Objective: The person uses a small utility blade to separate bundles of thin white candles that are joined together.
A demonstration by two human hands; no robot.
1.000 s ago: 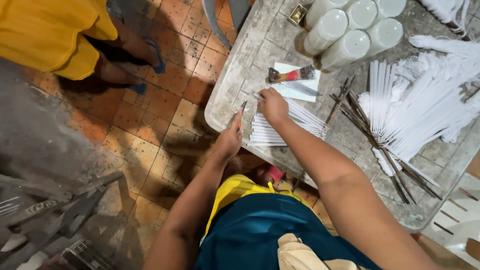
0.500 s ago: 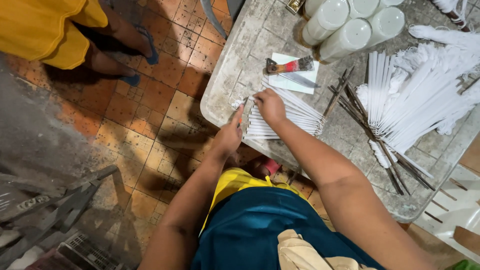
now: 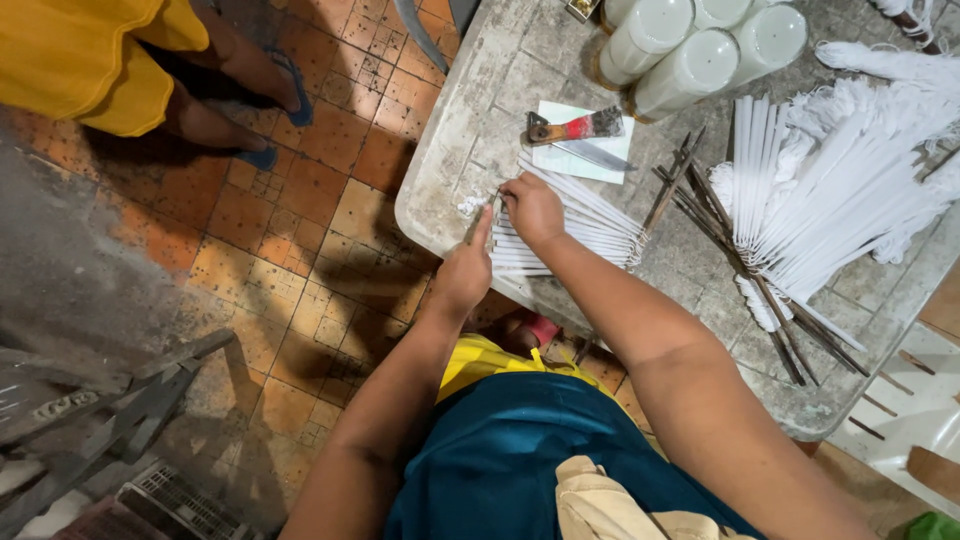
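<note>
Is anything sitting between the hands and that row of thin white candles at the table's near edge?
Nothing visible does. The right hand already rests on the row of thin white candles, and the left hand is at the row's near end, holding a thin blade-like tool against it. The red-handled scraper lies apart, farther back on the table.

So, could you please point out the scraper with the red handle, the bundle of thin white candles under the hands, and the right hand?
scraper [image 3: 575, 128], head view, on its red handle.
bundle of thin white candles [image 3: 590, 222], head view, mid-length of the sticks.
right hand [image 3: 532, 208], head view, back of the hand.
</note>
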